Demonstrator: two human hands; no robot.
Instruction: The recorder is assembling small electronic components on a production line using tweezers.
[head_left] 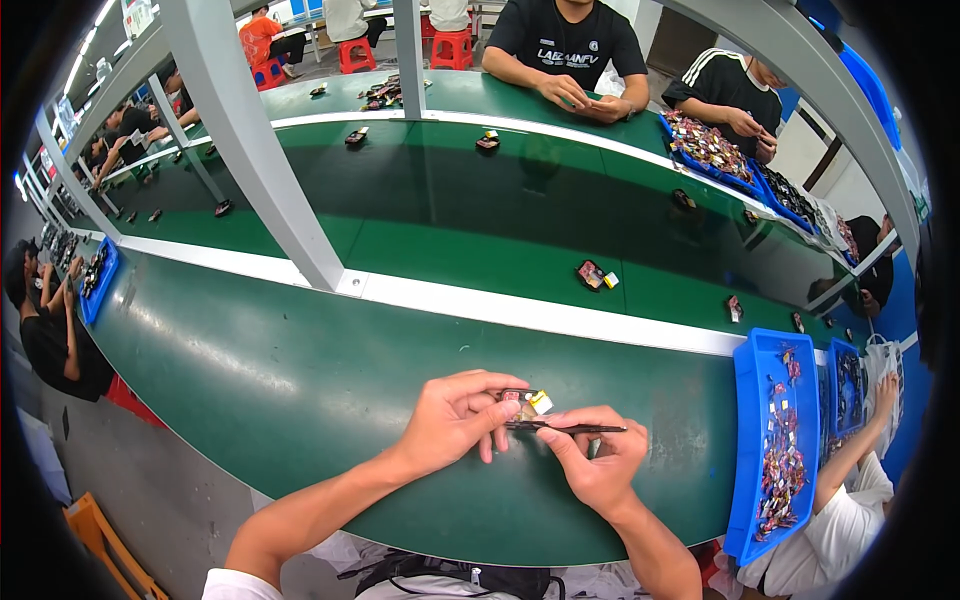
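slim black tool (pixel 582 429), crosswise, pointing left

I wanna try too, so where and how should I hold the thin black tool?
Probably pinch the thin black tool around its slim middle, from the right: it lies sideways, its left end close to the small device in the left hand, so leave that end free.

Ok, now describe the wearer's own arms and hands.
The left hand and right hand wear no gloves. The forearms are bare, with no watch or bracelet showing. A white sleeve shows on the left arm; the right one's sleeve isn't clearly visible.
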